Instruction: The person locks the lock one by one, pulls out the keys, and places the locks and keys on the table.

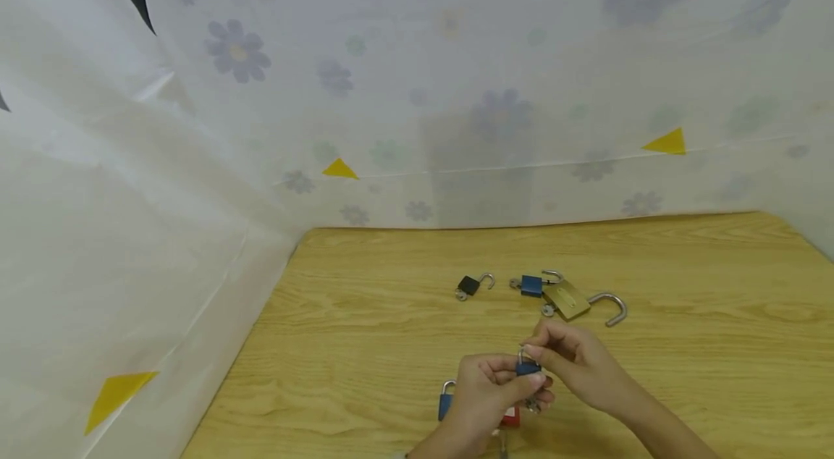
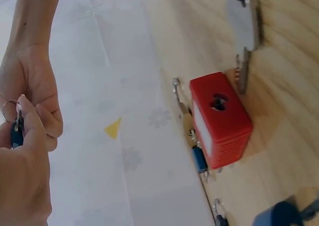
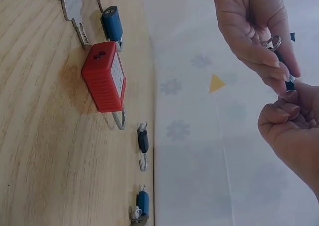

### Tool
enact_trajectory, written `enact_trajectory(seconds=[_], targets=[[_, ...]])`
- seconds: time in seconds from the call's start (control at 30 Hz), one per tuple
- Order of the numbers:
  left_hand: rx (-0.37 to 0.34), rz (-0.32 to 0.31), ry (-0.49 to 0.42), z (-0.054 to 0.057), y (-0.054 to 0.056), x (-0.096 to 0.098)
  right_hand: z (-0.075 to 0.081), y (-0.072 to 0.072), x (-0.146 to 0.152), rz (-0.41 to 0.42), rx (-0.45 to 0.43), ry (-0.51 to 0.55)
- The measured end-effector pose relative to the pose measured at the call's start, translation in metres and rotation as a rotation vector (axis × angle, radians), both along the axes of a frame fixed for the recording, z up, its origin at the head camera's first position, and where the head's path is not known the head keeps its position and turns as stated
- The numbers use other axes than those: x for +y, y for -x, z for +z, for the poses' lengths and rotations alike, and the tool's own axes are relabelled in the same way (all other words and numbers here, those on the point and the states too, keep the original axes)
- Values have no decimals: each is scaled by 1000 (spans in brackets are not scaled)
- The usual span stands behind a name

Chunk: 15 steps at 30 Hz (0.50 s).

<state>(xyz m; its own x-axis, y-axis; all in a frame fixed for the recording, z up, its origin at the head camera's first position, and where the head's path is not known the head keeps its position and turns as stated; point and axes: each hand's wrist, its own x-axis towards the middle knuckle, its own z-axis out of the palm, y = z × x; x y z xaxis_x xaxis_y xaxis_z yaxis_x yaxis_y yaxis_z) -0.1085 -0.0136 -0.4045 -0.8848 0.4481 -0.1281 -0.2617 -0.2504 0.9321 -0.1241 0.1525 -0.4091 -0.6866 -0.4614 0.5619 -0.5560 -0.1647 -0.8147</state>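
A small dark blue padlock (image 1: 528, 368) is between my two hands, its metal shackle pointing up. My left hand (image 1: 485, 390) grips its body between thumb and fingers. With thumb and forefinger, my right hand (image 1: 583, 368) pinches at the top of the shackle. Keys (image 1: 532, 405) dangle beneath the padlock by the left fingers; their ring (image 3: 273, 42) shows in the right wrist view. Below the left hand a red padlock (image 2: 222, 118) stands on the table, partly covered in the head view. Beside it is another blue padlock (image 1: 445, 405), shackle up.
Farther back on the wooden table (image 1: 365, 314) lie a black padlock (image 1: 468, 286), a blue padlock (image 1: 531, 286) and a large brass padlock (image 1: 567, 300), all with shackles swung out and keys inserted. Loose keys (image 2: 242, 31) lie near the red padlock. A flowered white sheet (image 1: 391, 104) hangs behind.
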Motion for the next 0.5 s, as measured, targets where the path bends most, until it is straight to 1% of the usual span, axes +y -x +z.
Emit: enact_trajectory(seconds=[0.17, 0.27, 0.37, 0.5], targets=[[18, 36, 7, 9, 1, -3, 7, 0, -5, -15, 6, -20], [49, 20, -3, 11, 2, -4, 11, 0, -5, -14, 1, -32], [69, 0, -7, 11, 3, -5, 12, 0, -4, -26, -6, -43], [79, -6, 5, 11, 3, -5, 15, -1, -5, -82, -19, -81]])
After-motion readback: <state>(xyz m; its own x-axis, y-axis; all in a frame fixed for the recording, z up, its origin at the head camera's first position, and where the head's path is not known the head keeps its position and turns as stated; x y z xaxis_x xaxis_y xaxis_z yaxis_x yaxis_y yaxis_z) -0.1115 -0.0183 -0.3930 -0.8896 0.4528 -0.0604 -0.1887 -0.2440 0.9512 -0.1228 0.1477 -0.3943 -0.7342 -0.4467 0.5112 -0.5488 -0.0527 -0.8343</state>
